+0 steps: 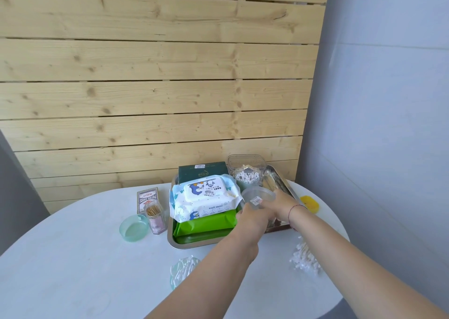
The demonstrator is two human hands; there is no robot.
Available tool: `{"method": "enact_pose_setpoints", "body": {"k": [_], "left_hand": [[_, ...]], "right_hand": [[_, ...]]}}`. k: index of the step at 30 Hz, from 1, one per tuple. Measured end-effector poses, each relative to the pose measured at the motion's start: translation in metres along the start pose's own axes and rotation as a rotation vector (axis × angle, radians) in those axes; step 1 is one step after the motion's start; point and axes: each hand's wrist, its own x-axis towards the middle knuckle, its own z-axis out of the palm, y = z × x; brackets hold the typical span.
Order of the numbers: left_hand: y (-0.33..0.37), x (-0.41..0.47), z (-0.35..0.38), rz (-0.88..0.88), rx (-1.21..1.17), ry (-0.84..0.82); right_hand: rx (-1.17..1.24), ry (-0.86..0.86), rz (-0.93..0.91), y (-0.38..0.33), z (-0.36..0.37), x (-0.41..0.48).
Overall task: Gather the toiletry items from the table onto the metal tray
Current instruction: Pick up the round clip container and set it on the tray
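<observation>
Two hands are closed on a clear round plastic tub [257, 195] with a small label: the left hand [251, 217] is curled around its near side, and the right hand [281, 203], a red thread at its wrist, is gripping its rim. The tub is held over the right half of the rectangular metal tray [184, 245]. The tray is set on a round white table [85, 270] before a wall of pale wooden planks [158, 75], and a grey wall [388, 99] is seen to the right.

On the tray, a white-and-blue pack of baby wipes [206, 202] is stacked on flat green packs [206, 224]. A dark green box [201, 170] is stood behind them, and a clear jar of cotton swabs [247, 178] is placed at the far right.

Just beside the tray's left rim, a clear toothpick holder [155, 217], a pale green round lid [133, 227] and a box of playing cards [147, 198] are gathered. A yellow object [309, 203] is lying near the table's right edge. A clear bag of cotton swabs [183, 269] is left at the front beside the left forearm, and a second bag of swabs [305, 260] close to the right edge. The widest stretch of open tabletop is found at the front left.
</observation>
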Motion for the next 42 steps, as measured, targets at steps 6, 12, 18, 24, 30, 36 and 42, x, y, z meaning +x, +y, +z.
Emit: {"method": "enact_pose_setpoints", "body": {"k": [6, 12, 18, 24, 30, 36, 42], "left_hand": [[0.001, 0.002, 0.007, -0.029, 0.07, -0.008], [0.026, 0.009, -0.005, 0.041, 0.097, 0.17], [0.085, 0.071, -0.041, 0.395, 0.632, 0.475], [0.102, 0.118, -0.053, 0.376, 1.351, 0.185], [0.103, 0.125, -0.061, 0.294, 1.398, 0.002], [0.09, 0.134, -0.073, 0.302, 1.352, 0.058], [0.083, 0.139, -0.08, 0.31, 1.414, 0.034]], "right_hand": [[-0.028, 0.027, 0.041, 0.004, -0.01, 0.0], [0.012, -0.006, 0.029, 0.002, -0.016, -0.007], [0.11, -0.008, -0.059, 0.004, -0.012, -0.003], [0.142, -0.014, -0.042, 0.01, -0.01, 0.011], [0.292, -0.097, 0.012, 0.017, -0.013, 0.023], [0.131, -0.059, -0.027, 0.017, -0.008, 0.025], [-0.131, 0.1, -0.119, 0.006, 0.003, 0.014]]}}
